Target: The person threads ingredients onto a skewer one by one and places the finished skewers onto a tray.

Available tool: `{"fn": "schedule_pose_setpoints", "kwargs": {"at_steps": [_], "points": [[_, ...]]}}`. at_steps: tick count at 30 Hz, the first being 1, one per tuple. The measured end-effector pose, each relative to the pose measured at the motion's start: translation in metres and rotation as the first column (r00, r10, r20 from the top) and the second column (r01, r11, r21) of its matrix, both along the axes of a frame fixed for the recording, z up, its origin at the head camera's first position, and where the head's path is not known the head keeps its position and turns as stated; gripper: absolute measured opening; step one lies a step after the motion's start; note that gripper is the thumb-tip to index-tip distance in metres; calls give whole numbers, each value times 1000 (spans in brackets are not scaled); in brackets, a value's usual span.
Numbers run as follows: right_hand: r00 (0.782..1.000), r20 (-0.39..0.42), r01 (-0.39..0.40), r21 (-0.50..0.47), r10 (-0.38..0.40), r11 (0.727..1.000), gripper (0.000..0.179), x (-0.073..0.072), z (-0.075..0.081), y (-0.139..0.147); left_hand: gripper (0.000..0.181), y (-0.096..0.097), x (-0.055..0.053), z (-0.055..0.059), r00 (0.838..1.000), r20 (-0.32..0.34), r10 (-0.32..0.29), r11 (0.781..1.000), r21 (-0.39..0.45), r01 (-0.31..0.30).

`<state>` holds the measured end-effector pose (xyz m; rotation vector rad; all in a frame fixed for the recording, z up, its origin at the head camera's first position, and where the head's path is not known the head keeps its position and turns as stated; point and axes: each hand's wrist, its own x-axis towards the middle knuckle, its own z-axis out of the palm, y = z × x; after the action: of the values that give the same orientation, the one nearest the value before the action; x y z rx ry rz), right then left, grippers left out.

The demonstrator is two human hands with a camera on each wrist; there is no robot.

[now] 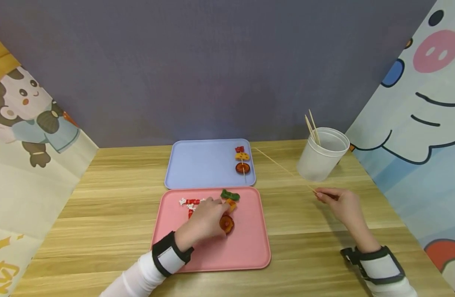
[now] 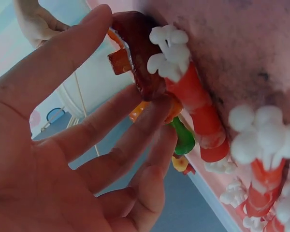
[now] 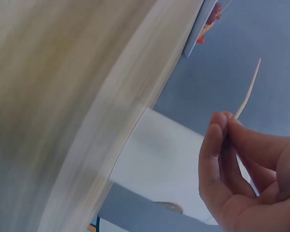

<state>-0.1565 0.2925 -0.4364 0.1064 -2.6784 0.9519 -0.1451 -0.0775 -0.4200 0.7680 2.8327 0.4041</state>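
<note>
My left hand (image 1: pixel 205 220) reaches over the pink tray (image 1: pixel 250 251), thumb and fingers round the edge of a brown, round toy mushroom (image 1: pixel 226 224). Its short orange-brown stem (image 2: pixel 120 62) faces the palm in the left wrist view. Just beyond the fingers lie an orange piece (image 1: pixel 232 205) and a green piece (image 1: pixel 230 195). Red pieces with white frilled ends (image 1: pixel 192 201) lie left of the hand, partly hidden by it. Off to the right of the tray, my right hand (image 1: pixel 340 206) pinches one end of a thin wooden skewer (image 1: pixel 277 164), which slants up and left.
Behind the pink tray sits a blue tray (image 1: pixel 201 163), with a loaded skewer (image 1: pixel 242 156) of red, yellow and brown pieces at its right side. A white bucket (image 1: pixel 316 161) holding several skewers (image 1: pixel 313 130) stands at the back right, near the grey wall (image 1: pixel 212 74).
</note>
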Motion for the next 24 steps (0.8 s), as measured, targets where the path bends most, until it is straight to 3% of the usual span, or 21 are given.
{"fn": "schedule_pose_setpoints", "kwargs": {"at_steps": [4, 12, 24], "points": [[999, -1, 38, 39, -38, 999, 16, 0, 1, 5, 48, 1, 1, -2, 1000, 12, 4, 1000, 19, -4], [998, 16, 56, 101, -58, 993, 17, -1, 1, 8, 47, 2, 0, -5, 994, 101, 29, 996, 76, -37], [997, 14, 69, 87, -70, 994, 15, -2, 2, 9, 45, 2, -1, -9, 986, 162, 25, 987, 150, -50]]}}
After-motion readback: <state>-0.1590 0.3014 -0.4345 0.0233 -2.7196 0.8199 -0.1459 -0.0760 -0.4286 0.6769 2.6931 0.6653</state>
